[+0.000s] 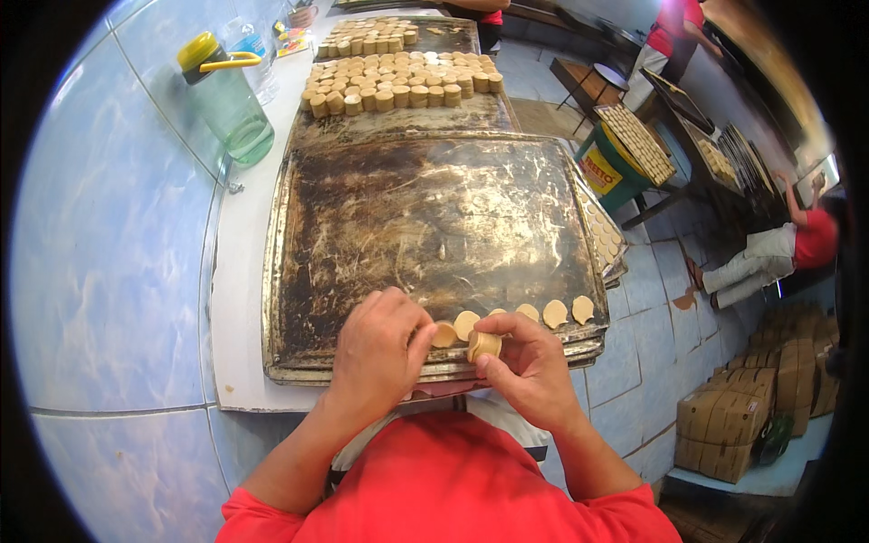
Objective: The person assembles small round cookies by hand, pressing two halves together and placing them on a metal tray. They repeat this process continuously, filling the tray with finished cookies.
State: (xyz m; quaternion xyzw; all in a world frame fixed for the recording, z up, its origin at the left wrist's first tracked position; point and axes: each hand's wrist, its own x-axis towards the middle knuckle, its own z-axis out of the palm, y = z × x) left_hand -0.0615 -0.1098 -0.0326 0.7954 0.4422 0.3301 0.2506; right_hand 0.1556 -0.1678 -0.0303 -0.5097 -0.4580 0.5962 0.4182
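Observation:
A worn, dark metal baking tray (434, 224) lies before me on top of more trays. Along its near edge runs a row of thin, round dough discs (555, 313), several of them with a small pointed tip. My right hand (533, 363) holds a short stack of dough discs (485, 345) between thumb and fingers, over the tray's front rim. To its left, my left hand (383, 343) pinches a single dough disc (445, 334) at thumb and fingertips, low over the tray; whether the disc touches the metal I cannot tell.
Many stacked dough rounds (400, 95) stand on trays beyond. A green bottle with a yellow lid (231, 108) is at the left by the tiled wall. Filled trays (601, 231) jut out right of mine. Cardboard boxes (723, 421) stand lower right; people in red shirts (815, 234) are farther off.

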